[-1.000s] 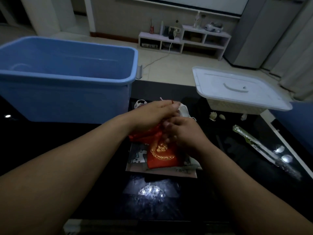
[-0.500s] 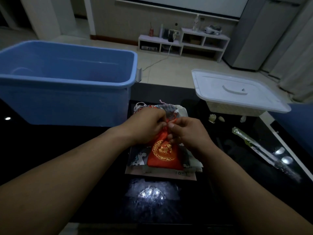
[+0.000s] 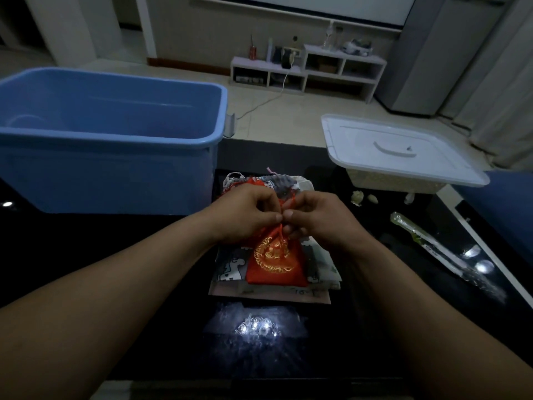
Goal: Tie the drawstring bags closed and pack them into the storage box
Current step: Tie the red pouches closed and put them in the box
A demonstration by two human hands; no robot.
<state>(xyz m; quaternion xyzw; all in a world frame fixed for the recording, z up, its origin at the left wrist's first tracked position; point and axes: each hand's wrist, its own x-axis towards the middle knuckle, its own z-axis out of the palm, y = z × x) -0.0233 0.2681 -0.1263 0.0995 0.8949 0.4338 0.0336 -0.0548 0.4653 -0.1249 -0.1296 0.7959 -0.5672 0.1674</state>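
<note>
Left hand (image 3: 248,212) and right hand (image 3: 320,217) meet at the gathered neck of the red bag (image 3: 277,265), each pinching its thin cord (image 3: 290,201). Gold-embroidered, it lies neck away from the person on a stack of soft printed bags (image 3: 230,267); the smooth blue storage box (image 3: 115,141) stands leftward, nearer the left hand

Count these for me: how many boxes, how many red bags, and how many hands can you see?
Boxes: 2, the blue storage box and the white-lidded box
Red bags: 1, the red bag
Hands: 2, the left hand and the right hand
Total: 5
</note>
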